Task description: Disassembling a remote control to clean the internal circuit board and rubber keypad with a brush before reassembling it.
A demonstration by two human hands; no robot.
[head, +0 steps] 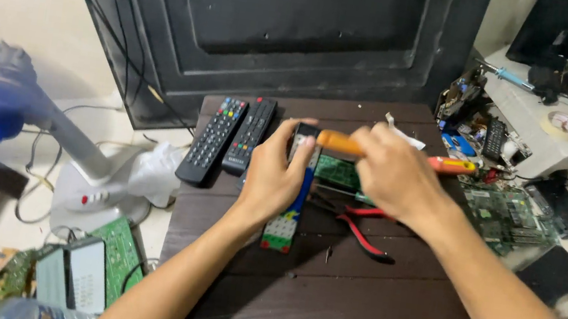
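Note:
My left hand grips an opened remote control that lies lengthwise on the dark wooden table; its coloured button pad shows below my palm. My right hand holds an orange-handled tool with its tip at the top end of that remote. A green circuit board lies just behind, between the two hands. Red-handled pliers rest on the table under my right wrist.
Two black remotes lie at the table's back left. A big dark TV back panel leans behind. A blue and white fan stands on the floor at left, with circuit boards below it and more boards and clutter at right.

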